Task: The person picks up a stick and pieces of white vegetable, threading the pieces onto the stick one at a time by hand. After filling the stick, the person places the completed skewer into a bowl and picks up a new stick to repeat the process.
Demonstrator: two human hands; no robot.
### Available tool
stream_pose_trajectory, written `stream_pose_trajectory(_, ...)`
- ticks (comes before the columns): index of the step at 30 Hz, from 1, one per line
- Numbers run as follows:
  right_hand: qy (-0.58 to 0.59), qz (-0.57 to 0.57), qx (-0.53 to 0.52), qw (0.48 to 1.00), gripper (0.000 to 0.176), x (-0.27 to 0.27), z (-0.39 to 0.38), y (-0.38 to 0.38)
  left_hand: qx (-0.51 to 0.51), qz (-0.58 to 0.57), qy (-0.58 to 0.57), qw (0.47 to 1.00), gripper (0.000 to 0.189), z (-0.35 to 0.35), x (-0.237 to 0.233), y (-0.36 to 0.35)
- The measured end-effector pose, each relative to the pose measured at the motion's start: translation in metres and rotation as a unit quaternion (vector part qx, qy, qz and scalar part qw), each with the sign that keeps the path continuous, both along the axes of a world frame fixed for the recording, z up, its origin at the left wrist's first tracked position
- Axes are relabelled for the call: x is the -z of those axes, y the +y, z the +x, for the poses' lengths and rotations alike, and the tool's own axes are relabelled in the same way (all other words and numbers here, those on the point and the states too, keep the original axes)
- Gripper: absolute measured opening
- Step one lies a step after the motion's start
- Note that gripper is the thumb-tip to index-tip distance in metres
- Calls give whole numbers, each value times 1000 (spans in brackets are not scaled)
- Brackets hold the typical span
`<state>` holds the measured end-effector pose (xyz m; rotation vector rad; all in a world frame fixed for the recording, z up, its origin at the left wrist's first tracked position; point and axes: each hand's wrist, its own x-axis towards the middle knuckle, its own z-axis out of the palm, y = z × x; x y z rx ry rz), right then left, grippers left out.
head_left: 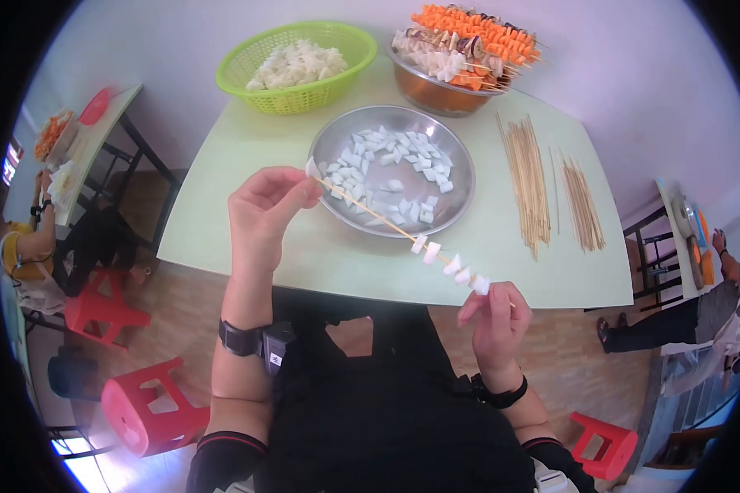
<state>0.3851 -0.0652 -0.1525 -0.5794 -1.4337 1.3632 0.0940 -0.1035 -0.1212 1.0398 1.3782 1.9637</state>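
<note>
My left hand (267,209) pinches a small white chunk (312,168) at the far end of a bamboo skewer (362,205). Near the skewer's other end, my right hand (497,324) grips the stick just below several threaded white pieces (456,267). The skewer slants down to the right across the front of a steel plate (467,185), in which many loose white chunks (395,154) lie. Both hands are closed, the left one over the plate's near left side, the right one by the table's front edge.
A green basket (292,103) of white pieces and a metal bowl (444,99) piled with loaded skewers (477,41) stand at the back. Bare bamboo skewers (526,185) lie in bundles at right. Red stools (148,411) and people at other tables flank me.
</note>
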Motion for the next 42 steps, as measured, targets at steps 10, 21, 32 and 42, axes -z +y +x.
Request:
stream_pose_trajectory(10,-34,-190,-130,973,32,6,-2,4,-44,31,8,999,11,-2,0,-2)
stream_pose_trajectory(21,-55,-185,-171,966,29,14,-7,6,-122,-14,89,988,13,-28,22,-6)
stream_pose_trajectory(32,-17,-54,-142,988,21,21,-10,6,-61,-4,245,968,20,-74,40,-12)
stream_pose_trajectory(42,-52,4,-175,983,21,22,-12,6,-187,95,253,944,17,-1,-12,-14)
